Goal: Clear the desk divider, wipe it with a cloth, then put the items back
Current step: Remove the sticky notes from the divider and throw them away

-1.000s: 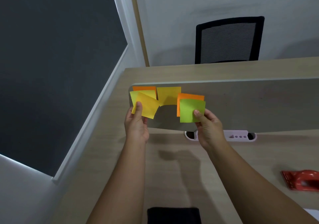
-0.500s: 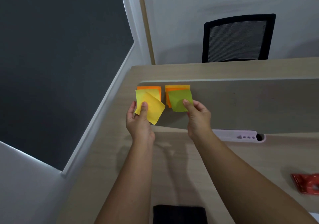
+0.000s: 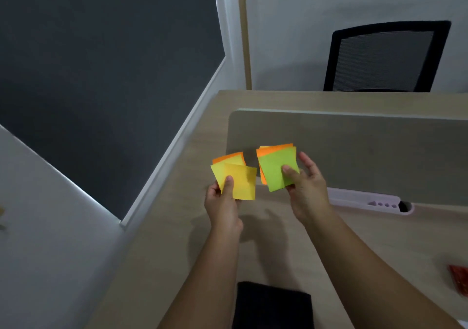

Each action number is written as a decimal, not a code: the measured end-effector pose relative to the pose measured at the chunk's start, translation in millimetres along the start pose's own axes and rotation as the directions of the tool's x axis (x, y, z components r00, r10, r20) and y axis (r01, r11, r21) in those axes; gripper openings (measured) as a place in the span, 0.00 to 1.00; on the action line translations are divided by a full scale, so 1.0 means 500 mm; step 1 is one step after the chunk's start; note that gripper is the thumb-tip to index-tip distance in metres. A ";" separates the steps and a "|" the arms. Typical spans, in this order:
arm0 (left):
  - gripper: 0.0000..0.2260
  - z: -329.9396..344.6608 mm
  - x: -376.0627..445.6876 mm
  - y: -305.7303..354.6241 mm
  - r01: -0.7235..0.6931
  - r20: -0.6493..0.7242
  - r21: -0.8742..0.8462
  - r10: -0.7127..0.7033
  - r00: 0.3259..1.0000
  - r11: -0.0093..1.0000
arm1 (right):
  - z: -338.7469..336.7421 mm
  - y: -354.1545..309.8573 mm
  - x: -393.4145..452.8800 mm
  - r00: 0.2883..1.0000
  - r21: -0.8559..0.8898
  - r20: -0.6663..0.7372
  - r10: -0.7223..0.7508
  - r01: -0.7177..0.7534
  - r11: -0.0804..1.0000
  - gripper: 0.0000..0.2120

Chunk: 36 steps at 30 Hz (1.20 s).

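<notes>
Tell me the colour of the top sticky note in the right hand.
Green top sticky note, pinched by the right hand; head view.

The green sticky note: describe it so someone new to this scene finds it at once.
Start at the grey desk divider panel standing across the wooden desk. In front of its left end the right hand pinches a small stack of square paper notes. The green sticky note is the front sheet, under the thumb; the sheets behind it are orange, and the left hand holds yellow ones.
</notes>
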<state>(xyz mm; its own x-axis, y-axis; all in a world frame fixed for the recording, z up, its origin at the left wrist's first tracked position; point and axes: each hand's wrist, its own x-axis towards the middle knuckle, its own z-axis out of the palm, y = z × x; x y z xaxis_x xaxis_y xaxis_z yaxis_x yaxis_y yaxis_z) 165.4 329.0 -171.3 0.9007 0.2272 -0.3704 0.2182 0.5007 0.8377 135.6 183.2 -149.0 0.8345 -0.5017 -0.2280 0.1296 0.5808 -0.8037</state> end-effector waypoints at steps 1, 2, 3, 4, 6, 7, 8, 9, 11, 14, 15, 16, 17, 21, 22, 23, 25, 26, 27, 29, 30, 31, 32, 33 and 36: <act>0.04 -0.008 -0.012 -0.004 0.010 0.009 0.008 -0.010 1.000 1.000 | -0.010 0.018 -0.020 0.999 -0.027 0.029 0.042 -0.041 0.999 0.23; 0.05 -0.016 -0.027 -0.009 0.016 0.017 0.021 -0.016 1.000 1.000 | -0.019 0.035 -0.041 0.996 -0.071 0.047 0.070 -0.066 0.995 0.22; 0.05 -0.022 -0.043 -0.016 0.022 0.022 0.033 -0.023 0.999 0.999 | -0.028 0.050 -0.060 0.994 -0.128 0.056 0.089 -0.081 0.988 0.19; 0.06 -0.027 -0.060 -0.023 0.022 0.021 0.052 -0.023 1.000 0.998 | -0.034 0.062 -0.079 0.993 -0.177 0.056 0.104 -0.093 0.980 0.15; 0.07 -0.040 -0.102 -0.034 0.003 0.027 0.103 -0.005 1.000 0.995 | -0.047 0.078 -0.109 0.992 -0.239 0.025 0.123 -0.114 0.964 0.12; 0.06 -0.047 -0.120 -0.039 -0.007 0.038 0.132 0.002 0.999 0.991 | -0.050 0.083 -0.119 0.992 -0.251 -0.005 0.123 -0.120 0.961 0.11; 0.05 -0.055 -0.133 -0.046 -0.020 0.059 0.168 0.010 0.998 0.986 | -0.053 0.087 -0.124 0.993 -0.258 -0.032 0.116 -0.120 0.959 0.10; 0.04 -0.064 -0.155 -0.052 -0.038 0.076 0.206 0.023 0.997 0.978 | -0.060 0.084 -0.137 0.993 -0.272 -0.044 0.110 -0.118 0.955 0.09; 0.02 -0.084 -0.183 -0.064 -0.075 0.116 0.283 0.044 0.992 0.956 | -0.073 0.081 -0.158 0.992 -0.301 -0.039 0.124 -0.130 0.945 0.08; 0.05 -0.105 -0.232 -0.083 -0.089 0.117 0.378 0.047 0.992 0.921 | -0.108 0.071 -0.199 0.985 -0.370 0.018 0.171 -0.152 0.916 0.07; 0.06 -0.112 -0.257 -0.088 -0.091 0.113 0.397 0.050 0.992 0.913 | -0.122 0.064 -0.218 0.983 -0.390 0.038 0.181 -0.152 0.908 0.07; 0.08 -0.118 -0.279 -0.092 -0.102 0.122 0.401 0.057 0.991 0.910 | -0.136 0.058 -0.234 0.982 -0.410 0.052 0.180 -0.144 0.901 0.06; 0.08 -0.123 -0.291 -0.097 -0.123 0.140 0.402 0.071 0.988 0.907 | -0.145 0.056 -0.244 0.983 -0.417 0.054 0.178 -0.140 0.898 0.06; 0.10 -0.144 -0.371 -0.113 -0.229 0.124 0.479 0.193 0.973 0.847 | -0.184 0.022 -0.311 0.968 -0.443 0.141 0.207 -0.125 0.888 0.08; 0.11 -0.157 -0.405 -0.118 -0.226 0.078 0.484 0.216 0.973 0.845 | -0.198 0.013 -0.337 0.952 -0.452 0.189 0.240 -0.133 0.882 0.09; 0.11 -0.166 -0.427 -0.120 -0.228 0.043 0.477 0.236 0.971 0.849 | -0.205 0.005 -0.355 0.933 -0.452 0.234 0.274 -0.145 0.880 0.09; 0.10 -0.187 -0.473 -0.119 -0.239 0.012 0.472 0.265 0.964 0.848 | -0.217 -0.003 -0.386 0.891 -0.454 0.308 0.334 -0.170 0.875 0.08; 0.09 -0.201 -0.495 -0.119 -0.246 -0.005 0.485 0.284 0.959 0.839 | -0.221 -0.006 -0.403 0.866 -0.467 0.341 0.364 -0.180 0.866 0.07; 0.10 -0.223 -0.524 -0.121 -0.251 -0.028 0.492 0.303 0.953 0.834 | -0.224 -0.004 -0.427 0.841 -0.493 0.366 0.399 -0.189 0.849 0.06; 0.10 -0.260 -0.574 -0.121 -0.258 -0.073 0.478 0.330 0.941 0.840 | -0.224 0.004 -0.469 0.808 -0.530 0.388 0.444 -0.198 0.825 0.08; 0.11 -0.283 -0.599 -0.120 -0.266 -0.099 0.483 0.354 0.930 0.834 | -0.224 0.012 -0.491 0.794 -0.546 0.390 0.466 -0.208 0.812 0.09; 0.14 -0.306 -0.616 -0.121 -0.267 -0.129 0.497 0.375 0.918 0.826 | -0.220 0.020 -0.512 0.783 -0.555 0.391 0.484 -0.219 0.803 0.08; 0.16 -0.330 -0.638 -0.119 -0.264 -0.163 0.518 0.397 0.903 0.814 | -0.215 0.028 -0.536 0.765 -0.569 0.401 0.503 -0.223 0.792 0.07; 0.18 -0.355 -0.656 -0.117 -0.259 -0.194 0.542 0.418 0.887 0.800 | -0.209 0.040 -0.560 0.743 -0.581 0.415 0.525 -0.227 0.782 0.06; 0.16 -0.427 -0.703 -0.096 -0.235 -0.298 0.561 0.459 0.837 0.794 | -0.183 0.077 -0.634 0.653 -0.620 0.467 0.596 -0.239 0.747 0.04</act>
<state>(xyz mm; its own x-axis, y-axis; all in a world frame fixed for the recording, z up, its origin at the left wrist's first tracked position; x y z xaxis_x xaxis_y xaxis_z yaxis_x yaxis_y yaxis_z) -241.9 403.5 -167.1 0.7419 0.6689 -0.0455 0.1726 -0.1250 0.9770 -173.0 306.1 -158.1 0.8722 0.3183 -0.3714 -0.4346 0.1559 -0.8870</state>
